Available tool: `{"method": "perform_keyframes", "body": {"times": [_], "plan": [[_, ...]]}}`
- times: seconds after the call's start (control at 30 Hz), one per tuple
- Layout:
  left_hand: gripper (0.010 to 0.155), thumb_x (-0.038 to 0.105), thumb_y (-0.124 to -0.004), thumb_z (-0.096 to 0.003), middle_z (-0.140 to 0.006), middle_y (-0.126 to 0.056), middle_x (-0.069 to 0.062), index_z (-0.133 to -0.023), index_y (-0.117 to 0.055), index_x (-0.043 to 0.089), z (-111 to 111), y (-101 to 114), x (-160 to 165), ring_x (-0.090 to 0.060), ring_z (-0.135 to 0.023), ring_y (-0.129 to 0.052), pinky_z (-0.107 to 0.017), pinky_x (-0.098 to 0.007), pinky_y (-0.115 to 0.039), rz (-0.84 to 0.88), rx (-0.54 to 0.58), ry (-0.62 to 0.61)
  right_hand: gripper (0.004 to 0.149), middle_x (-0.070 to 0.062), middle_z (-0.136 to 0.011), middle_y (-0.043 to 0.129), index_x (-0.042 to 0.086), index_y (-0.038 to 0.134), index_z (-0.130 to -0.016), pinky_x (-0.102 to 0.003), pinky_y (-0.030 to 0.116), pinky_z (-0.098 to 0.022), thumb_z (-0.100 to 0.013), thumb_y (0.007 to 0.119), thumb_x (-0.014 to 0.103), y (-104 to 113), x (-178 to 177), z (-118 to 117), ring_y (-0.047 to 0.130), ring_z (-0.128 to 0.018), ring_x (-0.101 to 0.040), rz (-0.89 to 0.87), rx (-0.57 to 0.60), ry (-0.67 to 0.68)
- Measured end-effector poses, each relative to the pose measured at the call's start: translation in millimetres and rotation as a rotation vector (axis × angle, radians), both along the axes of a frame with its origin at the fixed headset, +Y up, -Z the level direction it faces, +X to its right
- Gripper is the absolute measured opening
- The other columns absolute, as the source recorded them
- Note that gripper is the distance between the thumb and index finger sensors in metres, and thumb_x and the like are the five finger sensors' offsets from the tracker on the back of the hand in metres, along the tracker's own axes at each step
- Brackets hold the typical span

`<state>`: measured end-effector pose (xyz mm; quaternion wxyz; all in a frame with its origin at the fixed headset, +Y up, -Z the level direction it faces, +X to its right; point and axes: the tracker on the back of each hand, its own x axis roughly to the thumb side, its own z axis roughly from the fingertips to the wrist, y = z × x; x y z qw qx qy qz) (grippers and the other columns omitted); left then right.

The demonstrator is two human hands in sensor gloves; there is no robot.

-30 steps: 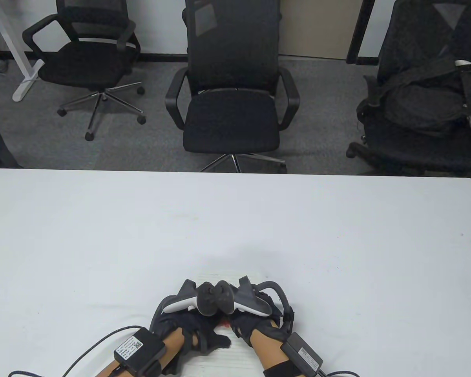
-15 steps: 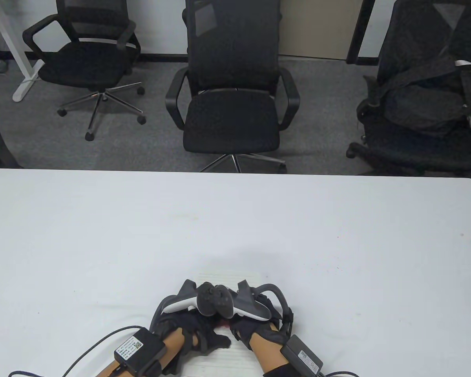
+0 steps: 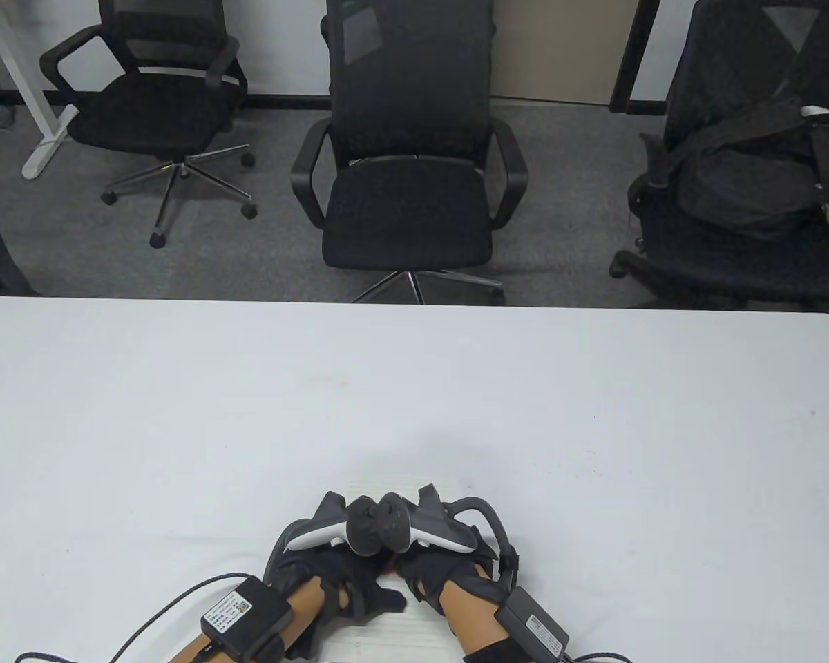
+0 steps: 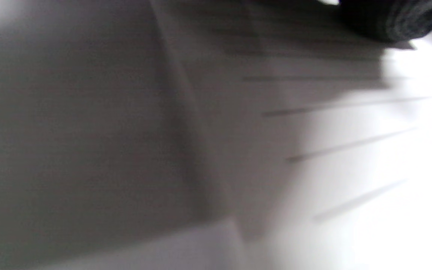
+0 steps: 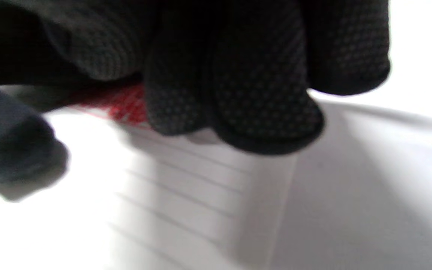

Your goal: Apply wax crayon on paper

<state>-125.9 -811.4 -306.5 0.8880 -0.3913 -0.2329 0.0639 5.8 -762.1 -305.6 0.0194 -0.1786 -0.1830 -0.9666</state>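
A sheet of lined white paper (image 3: 402, 625) lies at the table's near edge, mostly under both hands. My left hand (image 3: 349, 587) rests on its left part, thumb spread toward the middle; one of its dark fingertips (image 4: 396, 18) shows on the lined paper (image 4: 343, 123) in the left wrist view. My right hand (image 3: 442, 573) has its fingers (image 5: 238, 93) bunched low over the paper (image 5: 171, 195). A patch of red crayon marks (image 5: 122, 103) lies under them and also shows between the hands in the table view (image 3: 389, 570). The crayon itself is hidden inside the fingers.
The white table (image 3: 594, 414) stretches wide beyond and beside the hands. Cables and black sensor boxes (image 3: 245, 611) trail from both wrists at the bottom edge. Black office chairs (image 3: 407, 207) stand past the table's far edge.
My right hand has shifted slightly left, toward the left hand, so less of the red patch shows between them. The left hand and paper have stayed put.
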Motion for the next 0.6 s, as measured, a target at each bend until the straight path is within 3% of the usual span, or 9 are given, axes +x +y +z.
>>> {"method": "perform_keyframes", "body": {"times": [0.2,0.3,0.4,0.6], "plan": [[0.103,0.081,-0.069,-0.0380,-0.104,0.018,0.020,-0.103,0.003,0.048,0.0,0.0,0.1,-0.015,-0.102,0.019,-0.070,-0.058,0.003,-0.001,0.001,0.000,0.043,-0.005,-0.051,0.100,0.020,0.084,-0.076,-0.045,0.088,-0.039,-0.041,0.078,0.043,-1.3,5.3,-0.4,0.103,-0.034,-0.020,-0.047,0.214,-0.029],[0.103,0.081,-0.069,-0.0379,-0.104,0.018,0.020,-0.103,0.004,0.048,0.0,0.0,0.0,-0.015,-0.102,0.019,-0.070,-0.058,0.003,-0.001,0.000,0.000,0.042,-0.005,-0.051,0.100,0.020,0.084,-0.076,-0.045,0.087,-0.039,-0.041,0.078,0.042,-0.4,4.8,-0.9,0.103,-0.033,-0.020,-0.041,0.146,-0.011],[0.103,0.081,-0.069,-0.0379,-0.104,0.018,0.020,-0.103,0.004,0.049,-0.1,0.0,0.0,-0.015,-0.102,0.019,-0.070,-0.058,0.003,-0.001,0.000,0.000,0.042,-0.006,-0.051,0.100,0.020,0.083,-0.077,-0.046,0.087,-0.040,-0.042,0.078,0.042,-0.3,1.1,-0.4,0.103,-0.034,-0.020,-0.029,-0.022,-0.008],[0.102,0.081,-0.069,-0.0379,-0.104,0.018,0.020,-0.102,0.004,0.049,-0.1,0.0,-0.1,-0.015,-0.102,0.019,-0.070,-0.058,0.003,-0.001,0.000,0.000,0.043,-0.005,-0.051,0.100,0.020,0.083,-0.078,-0.046,0.087,-0.040,-0.042,0.078,0.042,2.4,2.6,-0.2,0.103,-0.034,-0.020,-0.024,-0.031,-0.015]]}}
